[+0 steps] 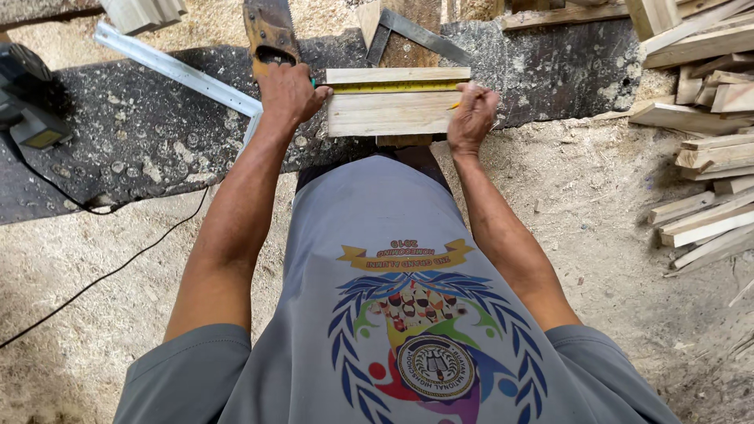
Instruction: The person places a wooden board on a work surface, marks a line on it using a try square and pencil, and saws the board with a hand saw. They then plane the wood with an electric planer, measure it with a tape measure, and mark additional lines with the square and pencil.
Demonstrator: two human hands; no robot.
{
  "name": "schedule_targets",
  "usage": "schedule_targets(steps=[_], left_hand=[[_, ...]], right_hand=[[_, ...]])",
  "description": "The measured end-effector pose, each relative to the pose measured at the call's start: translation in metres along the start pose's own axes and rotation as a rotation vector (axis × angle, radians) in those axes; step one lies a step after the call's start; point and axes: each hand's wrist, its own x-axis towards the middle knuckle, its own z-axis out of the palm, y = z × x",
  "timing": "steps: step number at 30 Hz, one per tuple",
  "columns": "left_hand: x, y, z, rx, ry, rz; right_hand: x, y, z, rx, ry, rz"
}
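Yellow tape (390,86) lying along board (390,114); left hand (289,96) pinching its end, right hand (471,114) gripping pencil (455,104) — keep tape taut, flush.

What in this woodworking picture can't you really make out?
All in the head view:
- The tape measure markings: too small to read.
- What the right hand pinches: only a yellow tip shows, the fingers hide the rest.
- The tape's case: hidden under the left hand.
- The handsaw: its blade is cut off by the top edge.
- The near end of the wooden board: covered by the person's shirt.
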Motion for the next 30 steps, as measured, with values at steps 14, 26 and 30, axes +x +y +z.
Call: schedule_targets(steps=[14, 26, 30], left_hand=[[-0.007, 0.003, 0.003, -0.065, 0.062, -0.038], [-0.010, -0.002, 0.016, -0.114, 0.170, -0.004], [-0.009, -0.002, 0.021, -0.108, 0.173, -0.001]], right_hand=[[-0.046, -0.056, 0.078, 0.096, -0.528, -0.305], [-0.052, -0.073, 0.113, 0.046, -0.548, -0.330], [-0.052, -0.072, 0.113, 0.024, -0.550, -0.350]])
